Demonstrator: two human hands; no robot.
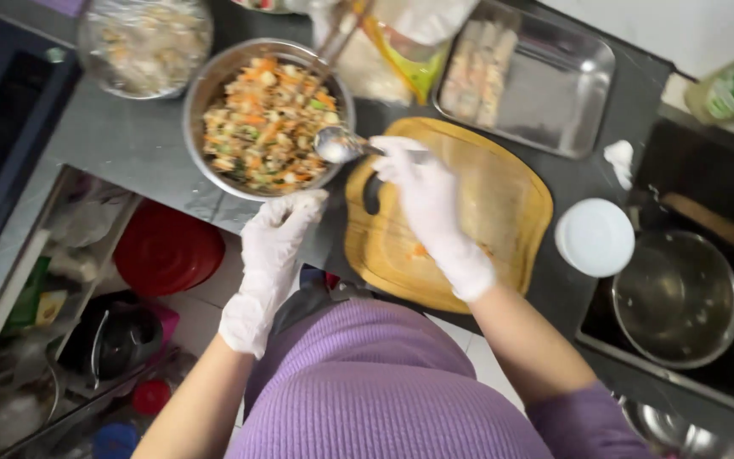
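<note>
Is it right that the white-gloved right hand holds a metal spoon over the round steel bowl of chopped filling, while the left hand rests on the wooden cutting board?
Not quite. In the head view the left hand rests at the steel bowl rim, not on the wooden cutting board. The right hand does hold the spoon.

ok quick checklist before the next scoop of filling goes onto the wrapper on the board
1. Spoon gripped by right hand: ok.
2. Spoon over the bowl of chopped filling: ok.
3. Left hand steadying the bowl rim: ok, fingertips at the near edge.
4. Wrapper lying flat on the wooden board: cannot tell, too blurred.
5. Tray has room beside the finished rolls: ok.
6. Spoon loaded: cannot tell.
</note>
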